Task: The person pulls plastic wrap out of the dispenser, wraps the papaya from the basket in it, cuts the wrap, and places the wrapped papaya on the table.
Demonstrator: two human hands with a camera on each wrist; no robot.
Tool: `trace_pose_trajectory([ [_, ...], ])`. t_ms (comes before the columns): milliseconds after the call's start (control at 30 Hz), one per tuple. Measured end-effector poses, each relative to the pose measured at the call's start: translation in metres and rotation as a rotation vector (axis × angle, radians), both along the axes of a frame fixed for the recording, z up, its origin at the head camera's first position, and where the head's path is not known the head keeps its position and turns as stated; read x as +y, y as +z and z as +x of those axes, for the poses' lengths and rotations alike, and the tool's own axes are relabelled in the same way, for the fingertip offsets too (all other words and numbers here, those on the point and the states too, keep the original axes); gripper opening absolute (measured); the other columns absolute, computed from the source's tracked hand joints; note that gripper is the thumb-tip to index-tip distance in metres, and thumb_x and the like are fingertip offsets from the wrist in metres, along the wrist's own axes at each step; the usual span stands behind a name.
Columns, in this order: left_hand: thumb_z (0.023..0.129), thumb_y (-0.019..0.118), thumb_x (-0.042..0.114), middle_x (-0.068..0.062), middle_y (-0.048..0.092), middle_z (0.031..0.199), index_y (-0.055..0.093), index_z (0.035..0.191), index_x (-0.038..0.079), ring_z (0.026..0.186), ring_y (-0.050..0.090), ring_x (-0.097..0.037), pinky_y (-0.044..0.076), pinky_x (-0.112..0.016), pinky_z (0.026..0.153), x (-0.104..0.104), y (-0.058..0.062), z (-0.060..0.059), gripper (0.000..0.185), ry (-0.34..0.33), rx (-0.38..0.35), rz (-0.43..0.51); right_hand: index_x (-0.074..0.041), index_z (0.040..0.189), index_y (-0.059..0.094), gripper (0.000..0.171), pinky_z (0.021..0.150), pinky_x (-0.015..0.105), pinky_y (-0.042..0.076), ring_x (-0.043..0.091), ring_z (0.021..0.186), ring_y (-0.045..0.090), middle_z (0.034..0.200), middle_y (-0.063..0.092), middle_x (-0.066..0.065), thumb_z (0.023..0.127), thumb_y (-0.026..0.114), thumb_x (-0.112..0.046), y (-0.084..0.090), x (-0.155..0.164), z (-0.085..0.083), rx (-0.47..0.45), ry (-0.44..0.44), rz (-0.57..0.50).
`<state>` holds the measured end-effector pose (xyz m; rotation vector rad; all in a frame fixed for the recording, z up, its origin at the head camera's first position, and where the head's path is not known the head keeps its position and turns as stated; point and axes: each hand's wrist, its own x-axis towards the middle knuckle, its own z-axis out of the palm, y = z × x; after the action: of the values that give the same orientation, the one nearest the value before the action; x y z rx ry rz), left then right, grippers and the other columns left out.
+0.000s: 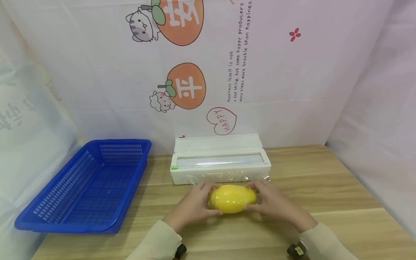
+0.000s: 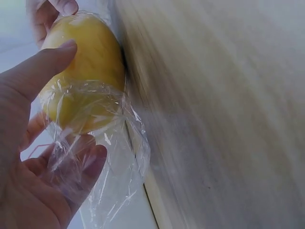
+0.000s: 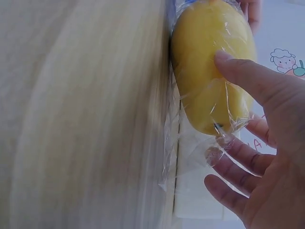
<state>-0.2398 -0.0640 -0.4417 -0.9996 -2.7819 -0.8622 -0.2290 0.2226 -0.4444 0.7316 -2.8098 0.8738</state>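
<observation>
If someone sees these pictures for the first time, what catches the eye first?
The yellow fruit in clear film, held at both ends by the left hand and right hand, mid-table. Behind it stands an open white film dispenser; a blue basket sits at the left.

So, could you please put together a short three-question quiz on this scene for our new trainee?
1. True or false: the yellow fruit lies inside the blue basket.
2. What clear material covers the fruit?
A) foil B) cling film C) paper
3. Which hands touch the fruit?

Key:
1. False; it rests on the wooden table, in front of the white dispenser box.
2. B, cling film.
3. Both: the left hand and the right hand, one at each end.
</observation>
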Motion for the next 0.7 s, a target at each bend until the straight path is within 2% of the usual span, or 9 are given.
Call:
trace_pose_trajectory([
  [167,0.078,0.088,0.034,-0.003,0.053,0.125,0.052,0.142,0.016,0.113,0.055,-0.019,0.048,-0.040,0.101,-0.003,0.002,0.004,0.075,-0.027,0.004,-0.013,-0.014,0.125,0.061,0.060,0.093,0.045,0.050,0.018,0.107,0.057,0.118,0.060,-0.003,0.078,0.084,-0.045,-0.001,0.000,0.003,-0.003,0.014,-0.012],
  [400,0.077,0.087,0.037,-0.004,0.057,0.134,0.055,0.141,0.017,0.122,0.053,-0.021,0.045,-0.044,0.105,-0.011,0.006,0.006,0.074,-0.058,-0.046,-0.034,-0.019,0.116,0.063,0.051,0.090,0.040,0.051,0.012,0.099,0.055,0.109,0.061,-0.010,0.078,0.084,-0.046,0.003,0.003,0.010,-0.072,0.108,-0.031],
  [500,0.077,0.086,0.039,-0.001,0.060,0.132,0.058,0.139,0.015,0.118,0.056,-0.017,0.046,-0.040,0.103,-0.013,0.009,0.009,0.072,-0.089,-0.073,-0.046,-0.020,0.115,0.063,0.048,0.088,0.037,0.051,0.011,0.097,0.055,0.107,0.061,-0.012,0.079,0.083,-0.045,0.005,0.004,0.014,-0.099,0.144,-0.028],
  [700,0.079,0.086,0.038,0.005,0.064,0.125,0.060,0.136,0.014,0.109,0.059,-0.009,0.051,-0.027,0.093,-0.018,0.013,0.011,0.067,-0.155,-0.173,0.012,-0.023,0.121,0.063,0.048,0.085,0.035,0.053,0.009,0.096,0.057,0.109,0.062,-0.015,0.081,0.083,-0.041,0.008,0.005,0.018,-0.176,0.168,-0.035],
])
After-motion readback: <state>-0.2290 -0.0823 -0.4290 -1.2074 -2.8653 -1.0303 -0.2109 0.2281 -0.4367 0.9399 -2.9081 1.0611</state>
